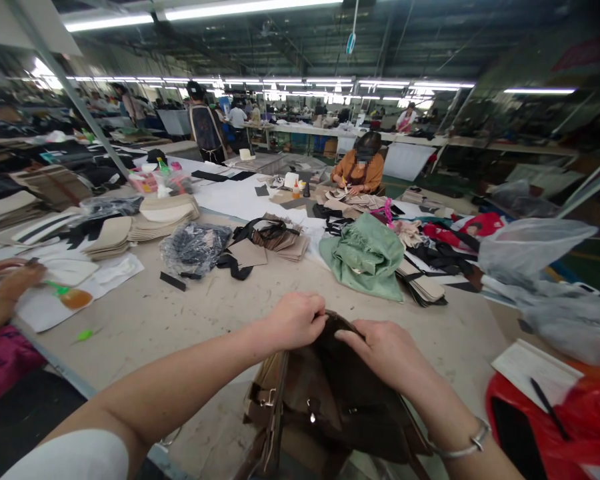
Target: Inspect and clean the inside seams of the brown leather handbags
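Evidently both hands are on the brown bag [350, 420], whose upper edge lies directly between them, with its body hanging below and nearer the wearer. The left hand [296, 320] has its fingers curled tightly around that edge, while the right hand [387, 347] pinches it a little farther along, thumb laid along the inner side. Metal clasps [311, 411] show on the bag below the left hand, and a bracelet [460, 451] circles the wrist behind the right hand. Beyond the left hand, on the bench [220, 317], sit a bundle wrapped in clear plastic [194, 248], a short black strip [173, 281] and a stack of brown pieces [290, 245]. A crumpled green cloth [367, 257] lies straight ahead of the right hand. Off to that hand's right, a white pad [535, 373] and a black pen [550, 410] rest on red plastic [585, 420]. Well to the left of the left hand, a co-worker's hands [20, 280] are near an orange-filled bottle [75, 298]. Far past the green cloth, a person in an orange top [375, 170] bends over work.
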`<state>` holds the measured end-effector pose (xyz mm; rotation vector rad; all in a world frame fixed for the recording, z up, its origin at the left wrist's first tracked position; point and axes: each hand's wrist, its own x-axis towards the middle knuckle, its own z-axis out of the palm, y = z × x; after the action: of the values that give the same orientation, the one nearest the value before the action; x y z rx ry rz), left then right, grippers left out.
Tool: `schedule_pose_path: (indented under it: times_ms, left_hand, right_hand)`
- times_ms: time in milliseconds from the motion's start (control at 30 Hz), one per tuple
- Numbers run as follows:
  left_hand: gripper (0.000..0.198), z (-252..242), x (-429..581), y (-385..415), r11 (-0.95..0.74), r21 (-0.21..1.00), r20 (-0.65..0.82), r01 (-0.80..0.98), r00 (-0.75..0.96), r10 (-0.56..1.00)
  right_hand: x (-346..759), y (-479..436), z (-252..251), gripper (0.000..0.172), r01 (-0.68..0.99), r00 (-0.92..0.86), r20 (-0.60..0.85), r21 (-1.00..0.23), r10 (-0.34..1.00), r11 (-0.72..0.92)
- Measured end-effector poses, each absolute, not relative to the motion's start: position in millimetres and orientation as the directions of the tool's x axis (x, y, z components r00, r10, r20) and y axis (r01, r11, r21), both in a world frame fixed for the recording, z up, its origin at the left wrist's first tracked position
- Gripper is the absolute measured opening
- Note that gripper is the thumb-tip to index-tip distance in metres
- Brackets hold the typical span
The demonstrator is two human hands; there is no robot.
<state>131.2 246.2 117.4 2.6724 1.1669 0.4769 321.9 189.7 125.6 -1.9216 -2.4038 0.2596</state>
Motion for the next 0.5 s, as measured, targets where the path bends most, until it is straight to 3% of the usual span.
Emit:
schedule_pose_path:
  times_ms: [133, 267, 400, 433, 500]
  left_hand:
    - [0.009, 114, 133, 248, -0.686, 0.326, 0.221, 0.650, 0.653, 0.724]
    - [0.009, 117, 126, 251, -0.678, 0.469, 0.188, 0.566, 0.686, 0.703]
    - [0.068, 125, 109, 257, -0.614, 0.637, 0.135, 0.466, 0.716, 0.684]
    - [0.073, 126, 106, 258, -0.595, 0.641, 0.105, 0.485, 0.713, 0.694]
    - [0.054, 126, 101, 261, -0.598, 0.589, 0.040, 0.544, 0.719, 0.694]
  right_hand:
    - [321, 199, 126, 0.041, 0.921, -0.266, 0.011, -0.291, 0.964, 0.258]
    - [315, 212, 125, 0.029, 0.913, -0.316, 0.010, -0.269, 0.949, 0.307]
    - [316, 217, 122, 0.028, 0.888, -0.394, 0.030, -0.244, 0.918, 0.389]
    - [317, 217, 121, 0.029, 0.871, -0.426, 0.038, -0.251, 0.904, 0.422]
    - [321, 218, 120, 0.030, 0.837, -0.485, 0.042, -0.268, 0.873, 0.478]
